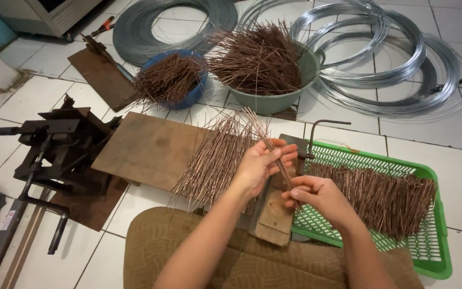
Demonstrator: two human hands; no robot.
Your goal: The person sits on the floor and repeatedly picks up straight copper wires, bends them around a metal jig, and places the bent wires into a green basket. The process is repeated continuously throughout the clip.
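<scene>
Left hand: the left hand (258, 167) is raised over the wooden board (151, 147), fingers curled around a small bundle of copper-coloured rods (266, 140).
Right hand: the right hand (319, 197) sits lower and nearer the body, thumb and fingertips pinched on the lower ends of the same rods.
Held rods: they run slantwise from the right fingertips up through the left fingers, their free ends fanning out past the left hand.
Loose pile: more rods (212, 160) lie spread on the board, just under the left hand.
Green basket: the green basket (434, 214) beside the right hand holds a row of bent rods.
Bowls: a blue bowl (196, 91) and a green bowl (284, 99) hold further rods.
Wire: grey wire coils (397, 69) lie on the tiled floor (455, 176).
</scene>
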